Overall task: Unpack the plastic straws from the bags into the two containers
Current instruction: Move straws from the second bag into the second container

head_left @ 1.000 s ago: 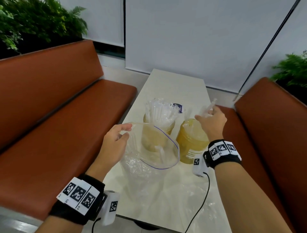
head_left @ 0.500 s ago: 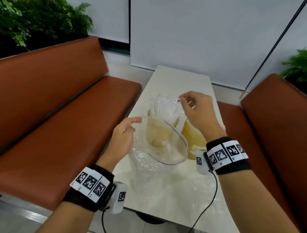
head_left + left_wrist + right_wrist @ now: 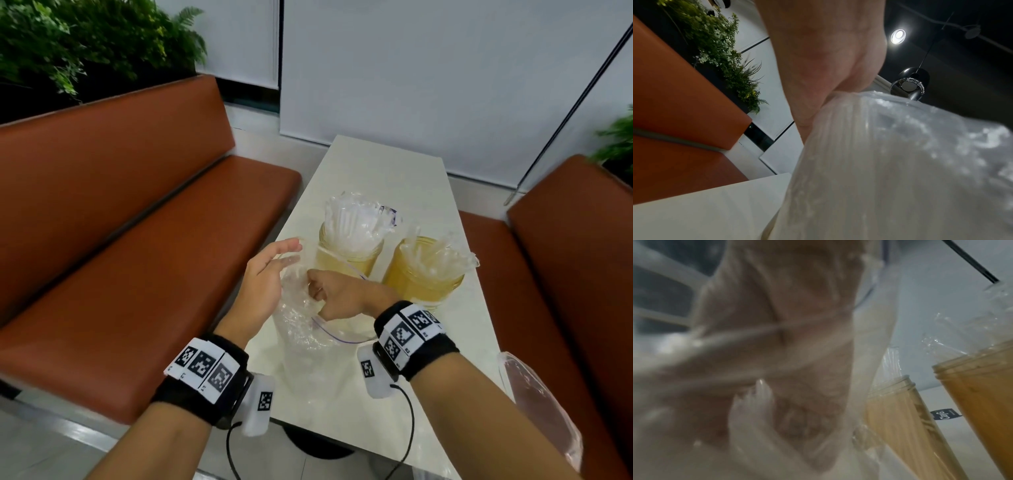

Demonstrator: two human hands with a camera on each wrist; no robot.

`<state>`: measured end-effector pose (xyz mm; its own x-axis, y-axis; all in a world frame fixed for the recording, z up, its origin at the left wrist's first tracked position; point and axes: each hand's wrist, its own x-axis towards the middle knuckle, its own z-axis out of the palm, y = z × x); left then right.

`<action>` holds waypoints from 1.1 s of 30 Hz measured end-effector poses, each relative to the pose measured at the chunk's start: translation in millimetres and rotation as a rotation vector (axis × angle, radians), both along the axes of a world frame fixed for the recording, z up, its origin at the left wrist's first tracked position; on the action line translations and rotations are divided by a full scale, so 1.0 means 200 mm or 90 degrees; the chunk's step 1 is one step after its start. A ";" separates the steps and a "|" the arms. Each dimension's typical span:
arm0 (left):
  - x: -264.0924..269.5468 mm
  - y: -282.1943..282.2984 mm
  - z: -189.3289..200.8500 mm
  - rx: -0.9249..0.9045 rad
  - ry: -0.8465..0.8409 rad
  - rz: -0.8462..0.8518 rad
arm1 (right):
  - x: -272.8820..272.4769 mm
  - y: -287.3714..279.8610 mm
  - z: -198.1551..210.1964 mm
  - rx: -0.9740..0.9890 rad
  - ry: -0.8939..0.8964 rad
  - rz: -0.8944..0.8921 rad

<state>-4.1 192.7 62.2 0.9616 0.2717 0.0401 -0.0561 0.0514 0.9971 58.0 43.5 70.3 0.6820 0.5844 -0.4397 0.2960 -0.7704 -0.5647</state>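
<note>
Reaching: right hand (image 3: 337, 294) goes into the mouth of a clear zip bag (image 3: 308, 329) standing near the table's left edge; its fingers are hidden inside the plastic, so whether they grasp anything cannot be told.
Left hand: left hand (image 3: 265, 274) holds the bag's rim at its left side, fingers extended along the plastic and the rim caught against the thumb.
Bag contents: the right wrist view, badly blurred, shows pale straws (image 3: 754, 404) low inside the bag, just beside the hand.
Left jar: amber plastic jar (image 3: 349, 253) mid-table, packed with upright white straws, a wrinkled clear wrapper over their tops.
Right jar: second amber jar (image 3: 423, 274) just beside the first on its right, holding fewer straws and loose clear plastic draped over its rim.
Writing: a small dark label (image 3: 945, 415) on the table between the jars carries pale lettering, too tilted to read with certainty; the wrist bands carry black-and-white square markers.
Surface: narrow white table (image 3: 387, 171), running away from the person to a pale wall.
Room: rust-orange benches (image 3: 137, 205) flank both long edges; green plants stand behind the bench backs; a dark pendant lamp (image 3: 910, 84) hangs overhead.
Other: another clear plastic bag (image 3: 541, 404) lies at the table's near right edge.
</note>
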 end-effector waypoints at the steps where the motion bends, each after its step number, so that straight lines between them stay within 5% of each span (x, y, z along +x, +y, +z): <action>1: 0.00 0.00 0.00 -0.003 0.002 0.000 | 0.00 0.00 -0.01 0.020 0.004 0.011; 12: 0.01 -0.01 0.00 -0.036 0.003 0.007 | -0.09 0.00 0.03 0.185 0.033 -0.046; 22: 0.01 0.00 0.02 -0.038 0.013 0.004 | -0.08 0.04 0.14 0.449 -0.168 -0.216; 33: 0.02 0.01 0.01 -0.028 0.011 0.001 | -0.11 0.00 0.72 0.724 -0.363 -0.308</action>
